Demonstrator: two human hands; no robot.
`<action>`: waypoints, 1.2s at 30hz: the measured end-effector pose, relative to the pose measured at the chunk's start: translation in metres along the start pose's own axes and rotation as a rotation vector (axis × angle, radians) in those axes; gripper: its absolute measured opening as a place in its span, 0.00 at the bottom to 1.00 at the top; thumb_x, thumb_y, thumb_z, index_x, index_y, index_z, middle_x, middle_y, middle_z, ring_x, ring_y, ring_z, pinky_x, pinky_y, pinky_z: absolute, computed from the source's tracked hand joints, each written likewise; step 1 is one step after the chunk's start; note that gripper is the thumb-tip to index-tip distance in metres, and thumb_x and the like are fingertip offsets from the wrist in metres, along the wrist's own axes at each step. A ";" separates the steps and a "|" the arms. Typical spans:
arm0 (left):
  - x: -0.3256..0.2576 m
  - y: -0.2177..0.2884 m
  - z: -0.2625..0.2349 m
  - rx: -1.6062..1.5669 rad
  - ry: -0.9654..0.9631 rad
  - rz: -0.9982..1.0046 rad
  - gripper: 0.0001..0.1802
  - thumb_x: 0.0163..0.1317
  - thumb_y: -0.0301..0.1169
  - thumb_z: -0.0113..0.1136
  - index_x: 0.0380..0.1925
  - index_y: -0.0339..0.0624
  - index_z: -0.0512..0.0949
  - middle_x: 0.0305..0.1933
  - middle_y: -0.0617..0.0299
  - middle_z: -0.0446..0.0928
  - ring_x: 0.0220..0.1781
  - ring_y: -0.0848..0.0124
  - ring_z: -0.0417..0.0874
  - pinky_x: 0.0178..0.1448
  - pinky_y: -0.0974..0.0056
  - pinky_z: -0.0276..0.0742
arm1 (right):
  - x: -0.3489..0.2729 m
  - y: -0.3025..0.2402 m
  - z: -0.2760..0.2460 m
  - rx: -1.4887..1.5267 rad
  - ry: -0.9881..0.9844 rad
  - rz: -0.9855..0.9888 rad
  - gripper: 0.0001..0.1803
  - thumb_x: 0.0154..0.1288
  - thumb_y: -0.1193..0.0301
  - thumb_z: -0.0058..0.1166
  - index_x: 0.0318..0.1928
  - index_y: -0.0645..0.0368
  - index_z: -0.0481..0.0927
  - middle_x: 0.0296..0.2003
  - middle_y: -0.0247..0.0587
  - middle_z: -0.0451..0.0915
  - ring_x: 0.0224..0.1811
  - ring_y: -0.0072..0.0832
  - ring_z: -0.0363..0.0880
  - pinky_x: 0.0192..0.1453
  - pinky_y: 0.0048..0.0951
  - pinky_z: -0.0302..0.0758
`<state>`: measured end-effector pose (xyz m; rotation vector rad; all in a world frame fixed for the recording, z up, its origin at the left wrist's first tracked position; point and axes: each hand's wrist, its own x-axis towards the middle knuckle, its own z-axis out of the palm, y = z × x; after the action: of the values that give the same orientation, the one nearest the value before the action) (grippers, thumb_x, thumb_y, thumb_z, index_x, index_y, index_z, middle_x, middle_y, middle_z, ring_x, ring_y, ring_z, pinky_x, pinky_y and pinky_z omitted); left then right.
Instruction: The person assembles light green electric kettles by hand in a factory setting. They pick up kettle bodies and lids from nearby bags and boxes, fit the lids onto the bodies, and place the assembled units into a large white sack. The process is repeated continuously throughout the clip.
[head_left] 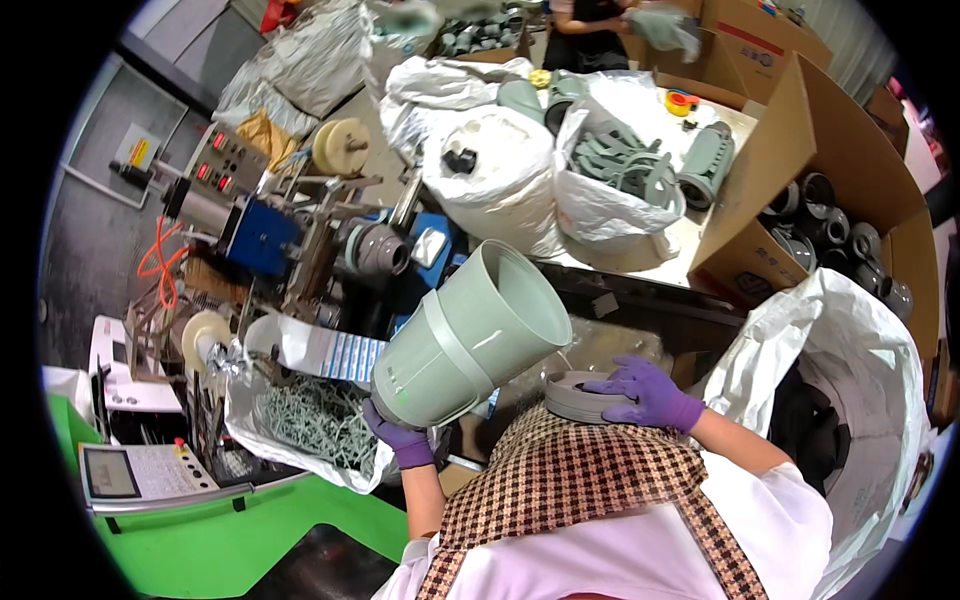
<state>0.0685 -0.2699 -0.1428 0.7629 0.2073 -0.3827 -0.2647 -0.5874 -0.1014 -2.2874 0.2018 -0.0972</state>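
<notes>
A pale grey-green plastic bucket (pixel 440 352) with a lighter handle band round its body is tilted in front of me, its open mouth toward the upper right. My left hand (pixel 402 442), in a purple glove, grips it low by the base; some of the fingers are hidden behind it. Against the checked apron on my lap sits a round grey ribbed part (pixel 572 402), like a lid or a stack of rings. Over its right side my right hand (pixel 645 393), gloved too, is closed, with fingertips on the top.
On the left stand a machine with a blue block (pixel 262 236) and a sack of grey-green strips (pixel 315 415). Bags of parts (pixel 490 195) line the far table. At right are a cardboard box (pixel 765 190) of grey cups and a white sack (pixel 870 400). Another person (pixel 590 35) works at the back.
</notes>
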 end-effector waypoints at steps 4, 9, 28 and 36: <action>0.000 0.033 -0.027 0.050 0.084 0.125 0.31 0.71 0.53 0.42 0.62 0.43 0.73 0.65 0.52 0.74 0.65 0.55 0.75 0.68 0.49 0.71 | 0.037 0.010 0.031 0.065 -0.006 -0.048 0.26 0.61 0.53 0.65 0.57 0.49 0.83 0.55 0.48 0.81 0.63 0.48 0.74 0.65 0.46 0.70; -0.014 0.049 0.019 0.043 0.105 0.126 0.35 0.70 0.56 0.45 0.65 0.41 0.70 0.67 0.50 0.72 0.66 0.54 0.74 0.69 0.49 0.70 | 0.115 0.047 -0.014 0.468 0.690 0.340 0.17 0.64 0.66 0.60 0.50 0.63 0.79 0.39 0.48 0.82 0.39 0.40 0.82 0.41 0.37 0.78; 0.141 -0.107 0.203 0.225 -0.078 0.158 0.23 0.72 0.43 0.48 0.59 0.40 0.74 0.62 0.54 0.77 0.62 0.61 0.78 0.67 0.54 0.73 | 0.248 0.118 -0.184 0.258 0.962 -0.213 0.27 0.75 0.53 0.44 0.51 0.66 0.81 0.42 0.46 0.81 0.44 0.37 0.79 0.50 0.34 0.74; 0.157 -0.130 0.281 0.290 -0.191 0.277 0.21 0.73 0.35 0.48 0.63 0.43 0.67 0.69 0.54 0.69 0.66 0.61 0.74 0.69 0.54 0.73 | 0.267 0.233 -0.254 -0.174 1.183 -0.063 0.17 0.70 0.66 0.52 0.49 0.68 0.80 0.43 0.48 0.82 0.43 0.37 0.81 0.49 0.35 0.76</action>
<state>0.1705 -0.5954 -0.0761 1.0196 -0.1365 -0.2214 -0.0624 -0.9736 -0.1067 -2.1164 0.7483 -1.5037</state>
